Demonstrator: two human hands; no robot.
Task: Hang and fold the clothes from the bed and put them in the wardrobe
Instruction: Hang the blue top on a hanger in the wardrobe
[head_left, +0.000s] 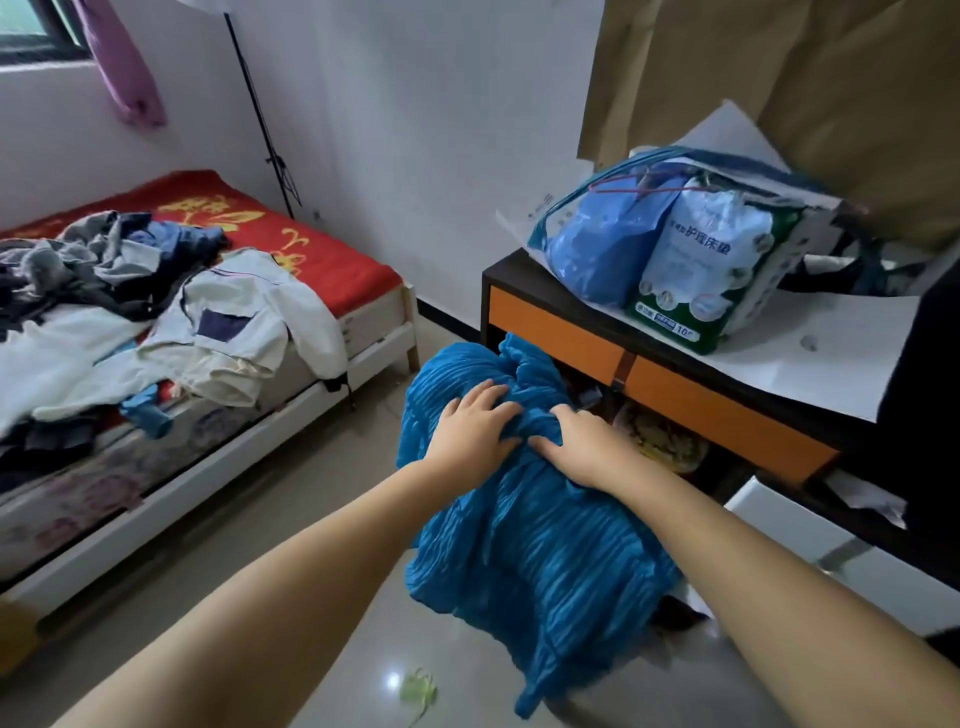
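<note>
Holding: both hands carry a blue pleated garment (524, 525) out in front, above the floor and just before a dark cabinet (675, 384), well apart from the bed (332, 270).
Left hand (475, 428): fingers curled into the bunched top of the cloth, gripping it.
Right hand (582, 447): laid on the bundle beside the left, its fingers bent into the folds; it appears to pinch the fabric, though the fingertips are partly buried and hard to read.
Handling: judged light, soft and limp, with fine pleats that will spring and slide; it has no stiffness, so it sags below the hands in a loose tail.
Where to hold: probably best found by its shoulders or waistband and taken at two corners, since a grip in the middle only keeps it wadded.
Bed: a heap of clothes (104, 270) lies on the red cover, with a cream jacket (239, 322) spread at the near edge and hanging over it.
Clear bag (675, 249): stands on the cabinet top, zipped with blue trim; inside are a blue packet and a white and green pack of pads.
Cabinet: orange drawer fronts closed; the open shelf below holds something patterned, too dim to name.
</note>
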